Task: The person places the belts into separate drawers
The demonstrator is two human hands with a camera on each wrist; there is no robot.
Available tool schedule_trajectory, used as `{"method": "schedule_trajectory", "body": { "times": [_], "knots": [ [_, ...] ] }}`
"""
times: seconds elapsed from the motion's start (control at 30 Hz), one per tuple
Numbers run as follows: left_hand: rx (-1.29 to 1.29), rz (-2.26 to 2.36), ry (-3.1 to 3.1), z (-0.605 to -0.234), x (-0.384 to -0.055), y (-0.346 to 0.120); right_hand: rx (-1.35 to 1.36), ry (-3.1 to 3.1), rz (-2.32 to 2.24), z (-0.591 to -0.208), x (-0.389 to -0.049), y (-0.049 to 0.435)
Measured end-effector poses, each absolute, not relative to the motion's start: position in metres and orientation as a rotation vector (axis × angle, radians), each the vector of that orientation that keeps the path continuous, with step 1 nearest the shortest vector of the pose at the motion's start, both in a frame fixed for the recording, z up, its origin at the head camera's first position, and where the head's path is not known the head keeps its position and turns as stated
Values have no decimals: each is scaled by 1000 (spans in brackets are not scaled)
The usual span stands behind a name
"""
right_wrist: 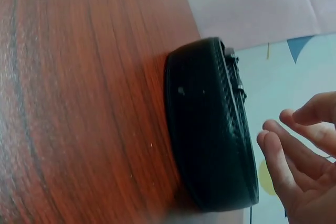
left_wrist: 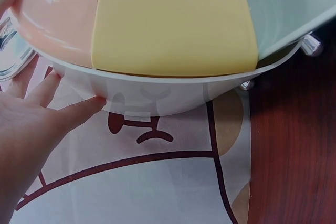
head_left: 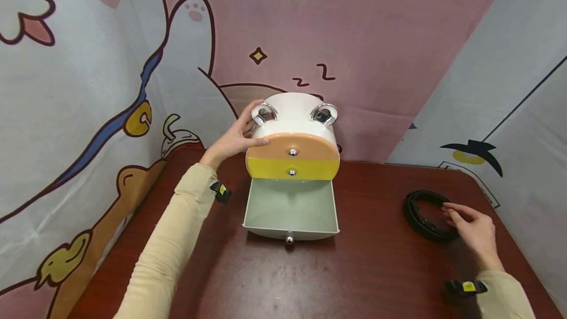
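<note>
A small rounded drawer box (head_left: 292, 117), white with two silver ring-shaped ears, stands on the table. Its orange drawer (head_left: 274, 149) and yellow drawer (head_left: 266, 169) are closed, while the pale green bottom drawer (head_left: 290, 206) is pulled out, with nothing visible inside. My left hand (head_left: 235, 137) rests on the box's left side, thumb on the orange front and fairly straight fingers against the white side wall (left_wrist: 157, 90). At the right lies a coiled black belt (head_left: 418, 218). My right hand (head_left: 476, 233) hovers beside it, fingers loosely bent and apart from the belt (right_wrist: 205, 129) in the right wrist view.
The reddish-brown wooden table (head_left: 354, 270) carries the box near its back edge. A cartoon-printed cloth (head_left: 354, 53) hangs behind the table and along both sides. Each wrist wears a small black strap device (head_left: 220, 192).
</note>
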State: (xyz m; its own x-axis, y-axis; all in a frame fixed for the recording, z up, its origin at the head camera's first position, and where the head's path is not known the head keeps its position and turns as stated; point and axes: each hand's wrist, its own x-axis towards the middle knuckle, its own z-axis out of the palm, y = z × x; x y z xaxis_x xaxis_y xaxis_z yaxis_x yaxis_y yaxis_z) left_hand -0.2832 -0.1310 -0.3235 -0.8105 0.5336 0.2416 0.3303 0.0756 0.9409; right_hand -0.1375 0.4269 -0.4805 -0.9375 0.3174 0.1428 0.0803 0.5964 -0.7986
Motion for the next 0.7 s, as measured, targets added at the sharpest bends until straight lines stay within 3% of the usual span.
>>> {"method": "schedule_trajectory", "body": {
  "times": [0.23, 0.7],
  "knots": [
    [905, 1826, 2167, -324, -284, -131, -599, -2570, 1137, -487, -133, 435],
    [915, 1822, 2187, -325, -284, -131, -767, -2422, 1332, -505, -131, 443]
  ]
}}
